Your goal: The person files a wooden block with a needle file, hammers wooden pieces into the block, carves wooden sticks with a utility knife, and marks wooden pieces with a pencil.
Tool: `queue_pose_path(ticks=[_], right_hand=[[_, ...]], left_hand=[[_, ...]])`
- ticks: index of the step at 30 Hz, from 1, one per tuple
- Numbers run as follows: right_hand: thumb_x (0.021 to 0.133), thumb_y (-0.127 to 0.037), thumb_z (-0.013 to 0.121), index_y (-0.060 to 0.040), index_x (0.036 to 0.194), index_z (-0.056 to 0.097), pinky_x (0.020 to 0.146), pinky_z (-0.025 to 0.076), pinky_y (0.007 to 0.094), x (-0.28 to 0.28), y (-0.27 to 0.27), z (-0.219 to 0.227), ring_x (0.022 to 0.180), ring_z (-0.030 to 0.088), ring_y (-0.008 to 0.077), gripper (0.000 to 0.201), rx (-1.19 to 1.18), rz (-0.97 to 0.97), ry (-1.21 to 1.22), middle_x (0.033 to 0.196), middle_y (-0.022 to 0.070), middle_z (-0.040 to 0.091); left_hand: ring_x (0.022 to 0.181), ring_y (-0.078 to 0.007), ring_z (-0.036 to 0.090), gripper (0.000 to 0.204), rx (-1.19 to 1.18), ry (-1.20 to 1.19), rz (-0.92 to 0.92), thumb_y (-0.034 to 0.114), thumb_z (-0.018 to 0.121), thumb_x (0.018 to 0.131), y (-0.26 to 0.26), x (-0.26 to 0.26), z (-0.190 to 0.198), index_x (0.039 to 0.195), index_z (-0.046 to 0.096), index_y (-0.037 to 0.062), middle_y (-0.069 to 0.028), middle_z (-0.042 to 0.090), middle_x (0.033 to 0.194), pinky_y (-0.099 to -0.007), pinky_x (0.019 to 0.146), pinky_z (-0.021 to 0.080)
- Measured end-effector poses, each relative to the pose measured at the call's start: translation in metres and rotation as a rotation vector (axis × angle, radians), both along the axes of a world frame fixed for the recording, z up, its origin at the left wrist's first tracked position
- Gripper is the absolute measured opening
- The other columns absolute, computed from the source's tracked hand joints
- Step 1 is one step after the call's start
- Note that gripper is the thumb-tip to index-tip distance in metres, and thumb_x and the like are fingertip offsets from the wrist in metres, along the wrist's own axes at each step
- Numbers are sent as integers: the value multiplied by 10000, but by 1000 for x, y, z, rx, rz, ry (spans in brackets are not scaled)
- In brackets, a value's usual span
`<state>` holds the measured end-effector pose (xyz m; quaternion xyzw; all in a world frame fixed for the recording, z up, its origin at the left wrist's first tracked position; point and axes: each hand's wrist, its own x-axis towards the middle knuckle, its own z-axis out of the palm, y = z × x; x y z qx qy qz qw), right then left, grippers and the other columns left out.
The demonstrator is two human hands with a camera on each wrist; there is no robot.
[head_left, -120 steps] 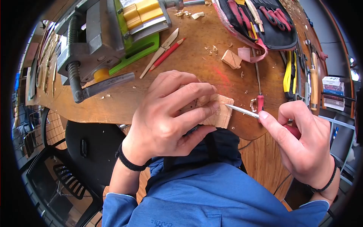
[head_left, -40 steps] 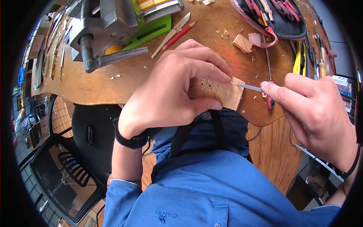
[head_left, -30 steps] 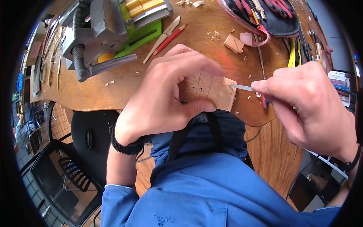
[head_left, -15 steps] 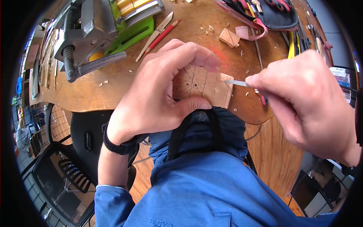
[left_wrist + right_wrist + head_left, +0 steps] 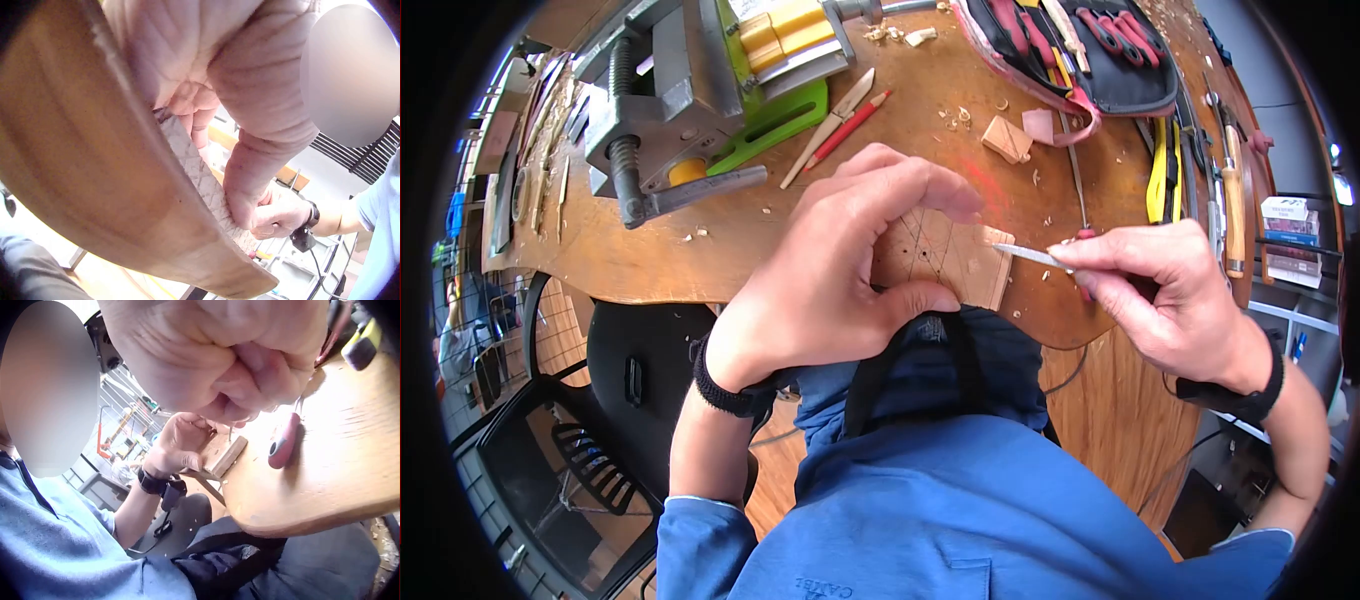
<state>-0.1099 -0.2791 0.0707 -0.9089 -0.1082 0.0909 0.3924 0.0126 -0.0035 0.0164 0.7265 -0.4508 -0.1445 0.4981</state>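
A flat wooden block [image 5: 970,262] with pencil lines and small dark holes lies at the table's near edge. My left hand [image 5: 820,270] grips it, thumb along the near side and fingers arched over the far side. The left wrist view shows the thumb against the edge of the block [image 5: 200,178]. My right hand [image 5: 1170,295] pinches a slim carving tool [image 5: 1032,256] close behind its pale metal blade. Its tip meets the block's right end. The tool's rear part is hidden in the palm. In the right wrist view, the block [image 5: 228,456] is beyond my fingers.
A metal vise [image 5: 665,120] stands at the back left, beside a red pencil [image 5: 848,130]. A small wood offcut [image 5: 1007,139], a red-handled tool [image 5: 285,440] and shavings lie on the table [image 5: 730,215]. An open tool pouch [image 5: 1135,95] lies behind. A chair [image 5: 640,370] stands at left.
My left fingers lay across the block 4.0 s ago; now they arch, exposing the pencil lines. Since 0.5 s ago my right hand has lowered and turned, its blade staying at the block's right end.
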Motion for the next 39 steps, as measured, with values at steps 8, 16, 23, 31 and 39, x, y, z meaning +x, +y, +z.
queue_pose_path(ticks=[8,16,23,31,39], right_hand=[[898,121,682,3,1183,822,669,559,278,-5,-8,-24,677,728,169,338,155,-50,-71,839,146,778],[878,97,716,6,1174,811,675,588,333,-9,-7,-29,690,759,248,325,200,-85,-74,823,169,757],[865,72,724,28,1192,765,630,584,416,-9,21,14,681,708,373,333,-110,-36,-97,803,166,717],[972,60,712,4,1254,801,609,553,311,-26,21,-29,630,718,243,301,170,-201,-68,825,166,758],[791,72,719,-100,1426,742,471,473,390,-21,2,-49,501,548,228,658,-200,52,-418,665,36,516]], left_hand=[[1080,-289,693,575,50,28,13,65,989,637,1,1,3,1164,760,44,-74,775,1149,-401,980,546],[1071,-283,693,597,54,31,5,88,1006,620,-1,2,3,1162,759,43,-72,775,1136,-396,969,547],[1069,-280,684,591,71,34,0,130,1013,641,0,4,5,1165,757,38,-67,775,1139,-399,980,538],[1081,-279,671,580,72,8,-17,137,1006,665,5,9,4,1179,757,38,-62,775,1157,-404,1014,517],[1081,-281,667,578,69,57,-1,156,994,692,5,6,5,1202,751,36,-68,772,1158,-408,1012,510]])
